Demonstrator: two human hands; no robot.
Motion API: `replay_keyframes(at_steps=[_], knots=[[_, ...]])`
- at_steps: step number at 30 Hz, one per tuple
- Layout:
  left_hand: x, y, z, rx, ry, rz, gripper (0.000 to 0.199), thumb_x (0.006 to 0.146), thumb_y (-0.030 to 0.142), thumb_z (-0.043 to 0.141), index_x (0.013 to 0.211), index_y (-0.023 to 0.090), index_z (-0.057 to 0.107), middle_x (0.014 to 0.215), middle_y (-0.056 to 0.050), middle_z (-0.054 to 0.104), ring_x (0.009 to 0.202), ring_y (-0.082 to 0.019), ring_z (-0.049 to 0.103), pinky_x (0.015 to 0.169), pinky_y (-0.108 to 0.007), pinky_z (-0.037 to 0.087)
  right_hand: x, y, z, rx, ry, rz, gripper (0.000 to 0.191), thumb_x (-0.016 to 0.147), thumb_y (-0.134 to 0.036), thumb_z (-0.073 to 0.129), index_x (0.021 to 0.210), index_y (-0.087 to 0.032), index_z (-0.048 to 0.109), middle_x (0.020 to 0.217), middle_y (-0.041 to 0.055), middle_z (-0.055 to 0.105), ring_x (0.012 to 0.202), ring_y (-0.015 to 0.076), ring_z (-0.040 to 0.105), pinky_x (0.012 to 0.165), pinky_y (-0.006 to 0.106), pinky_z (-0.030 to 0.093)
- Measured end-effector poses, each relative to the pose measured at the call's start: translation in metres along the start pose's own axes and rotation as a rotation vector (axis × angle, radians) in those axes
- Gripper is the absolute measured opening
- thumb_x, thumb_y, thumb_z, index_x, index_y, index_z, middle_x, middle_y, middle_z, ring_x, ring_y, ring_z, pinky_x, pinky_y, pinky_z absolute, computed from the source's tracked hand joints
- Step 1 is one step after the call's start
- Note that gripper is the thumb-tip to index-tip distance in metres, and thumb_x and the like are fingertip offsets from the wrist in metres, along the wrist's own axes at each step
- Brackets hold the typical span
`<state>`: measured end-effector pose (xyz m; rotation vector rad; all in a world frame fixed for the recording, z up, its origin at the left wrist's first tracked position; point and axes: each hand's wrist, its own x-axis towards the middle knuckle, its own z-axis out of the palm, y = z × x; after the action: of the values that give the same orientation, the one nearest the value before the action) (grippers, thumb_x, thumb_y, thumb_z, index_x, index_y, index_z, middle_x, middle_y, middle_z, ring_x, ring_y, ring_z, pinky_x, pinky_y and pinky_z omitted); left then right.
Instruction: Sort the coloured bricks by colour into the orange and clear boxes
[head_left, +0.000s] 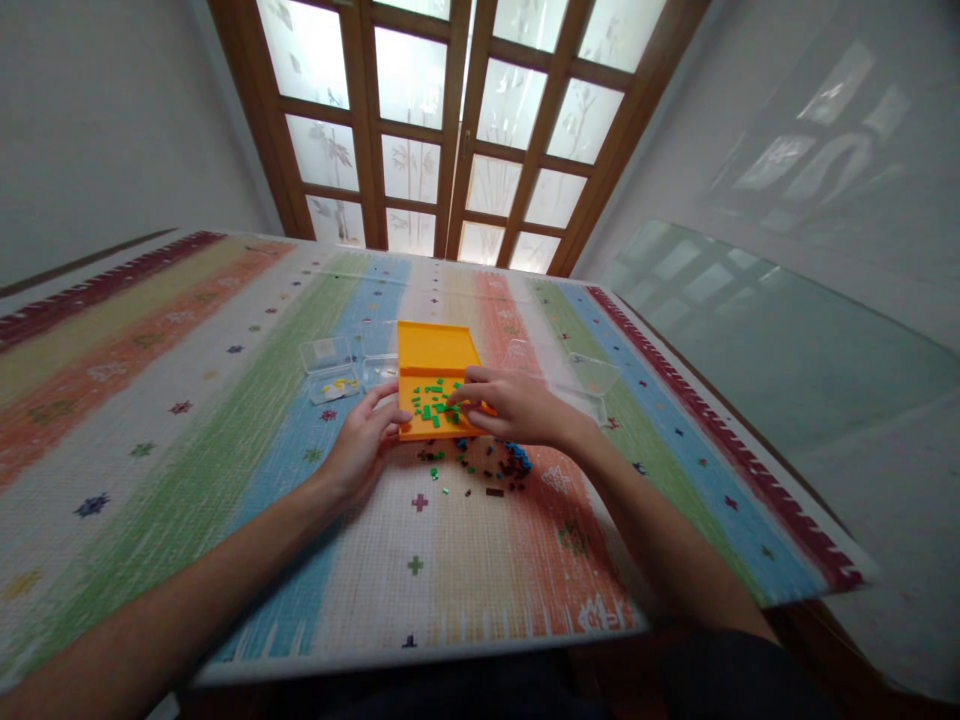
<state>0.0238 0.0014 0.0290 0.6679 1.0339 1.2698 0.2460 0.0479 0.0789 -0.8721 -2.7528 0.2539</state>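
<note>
An orange hinged box (439, 347) lies open on the table, its lid raised at the back. Several small green bricks (427, 411) are scattered in its tray. My left hand (365, 437) grips the tray's left edge, thumb at the front corner. My right hand (504, 402) reaches over the right side of the tray, fingers bent down among the green bricks; whatever its fingertips hold is too small to make out. Just in front of the box lie loose green and dark brown pieces, a brown flat piece (495, 492) and a pile of blue bricks (517, 458).
Left of the box, a clear plastic case (324, 386) holds yellow pieces, with another clear case (379, 372) beside it. A further clear case (592, 400) stands open behind my right forearm. A striped cloth (375, 590) covers the table.
</note>
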Motion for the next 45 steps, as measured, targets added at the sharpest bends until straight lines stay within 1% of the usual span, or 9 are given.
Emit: replay_keyframes(at_steps=[3, 7, 10, 14, 20, 26, 30, 35, 45], knots=[[0.0, 0.001, 0.001, -0.015, 0.013, -0.001, 0.049, 0.068, 0.005, 0.071, 0.115, 0.017, 0.064, 0.087, -0.004, 0.082, 0.07, -0.018, 0.078, 0.062, -0.023, 0.06, -0.011, 0.0, -0.005, 0.164, 0.043, -0.036, 0.021, 0.093, -0.021, 0.059, 0.1, -0.014, 0.077, 0.086, 0.0043, 0.067, 0.071, 0.0127, 0.055, 0.066, 0.026, 0.038], [0.0, 0.003, 0.001, -0.031, 0.036, 0.007, 0.045, 0.069, 0.002, 0.068, 0.112, 0.016, 0.065, 0.087, -0.005, 0.082, 0.072, -0.018, 0.079, 0.061, -0.021, 0.06, -0.027, -0.005, -0.003, 0.369, -0.191, 0.014, 0.016, 0.089, -0.023, 0.065, 0.093, -0.014, 0.078, 0.066, -0.0015, 0.065, 0.057, 0.0099, 0.055, 0.058, 0.023, 0.038], [0.0, 0.004, 0.001, -0.039, 0.042, 0.008, 0.043, 0.07, 0.002, 0.067, 0.11, 0.016, 0.065, 0.088, -0.006, 0.083, 0.074, -0.019, 0.08, 0.063, -0.023, 0.062, -0.035, -0.01, 0.009, 0.265, -0.28, 0.095, 0.014, 0.087, -0.02, 0.069, 0.094, -0.016, 0.08, 0.065, -0.0011, 0.067, 0.058, 0.0105, 0.057, 0.058, 0.023, 0.036], [0.0, 0.003, 0.002, -0.032, 0.051, 0.013, 0.045, 0.069, 0.001, 0.066, 0.112, 0.016, 0.064, 0.089, -0.007, 0.083, 0.076, -0.021, 0.08, 0.068, -0.026, 0.064, -0.038, -0.015, 0.031, 0.074, -0.273, 0.157, 0.012, 0.087, -0.019, 0.072, 0.096, -0.016, 0.08, 0.073, 0.003, 0.073, 0.065, 0.0134, 0.059, 0.06, 0.025, 0.034], [-0.001, 0.004, 0.003, -0.024, 0.048, -0.003, 0.045, 0.071, 0.001, 0.066, 0.113, 0.016, 0.064, 0.085, -0.005, 0.082, 0.069, -0.019, 0.079, 0.063, -0.024, 0.063, -0.041, -0.017, 0.05, -0.012, -0.311, 0.195, 0.015, 0.092, -0.016, 0.063, 0.094, -0.016, 0.078, 0.086, 0.0075, 0.076, 0.069, 0.015, 0.06, 0.059, 0.027, 0.031], [0.0, 0.003, 0.004, -0.033, 0.047, 0.001, 0.045, 0.069, 0.001, 0.067, 0.111, 0.016, 0.065, 0.083, -0.005, 0.082, 0.067, -0.018, 0.078, 0.061, -0.022, 0.061, -0.041, -0.024, 0.039, 0.2, -0.273, 0.073, 0.011, 0.092, -0.019, 0.066, 0.097, -0.016, 0.075, 0.073, 0.0009, 0.068, 0.064, 0.0119, 0.055, 0.062, 0.025, 0.036], [0.0, 0.002, 0.002, -0.025, 0.04, 0.004, 0.045, 0.069, 0.002, 0.068, 0.111, 0.016, 0.064, 0.082, -0.004, 0.082, 0.066, -0.017, 0.077, 0.062, -0.022, 0.061, -0.033, -0.019, 0.019, 0.336, -0.129, 0.084, 0.014, 0.095, -0.025, 0.061, 0.097, -0.017, 0.073, 0.066, -0.0039, 0.06, 0.059, 0.01, 0.05, 0.062, 0.023, 0.035], [-0.001, 0.001, 0.0, -0.016, 0.022, 0.009, 0.047, 0.068, 0.004, 0.07, 0.112, 0.018, 0.065, 0.085, -0.004, 0.082, 0.071, -0.019, 0.078, 0.064, -0.023, 0.061, -0.015, 0.002, 0.007, 0.168, 0.051, 0.204, 0.014, 0.095, -0.024, 0.061, 0.098, -0.015, 0.072, 0.067, -0.0031, 0.058, 0.061, 0.011, 0.049, 0.064, 0.026, 0.032], [-0.002, 0.001, 0.0, -0.004, -0.001, 0.0, 0.049, 0.067, 0.008, 0.072, 0.114, 0.018, 0.066, 0.094, -0.008, 0.083, 0.082, -0.023, 0.08, 0.066, -0.026, 0.06, -0.003, 0.006, 0.013, 0.05, 0.037, 0.326, 0.018, 0.093, -0.023, 0.062, 0.102, -0.016, 0.076, 0.071, -0.0002, 0.064, 0.062, 0.0118, 0.05, 0.063, 0.026, 0.031]])
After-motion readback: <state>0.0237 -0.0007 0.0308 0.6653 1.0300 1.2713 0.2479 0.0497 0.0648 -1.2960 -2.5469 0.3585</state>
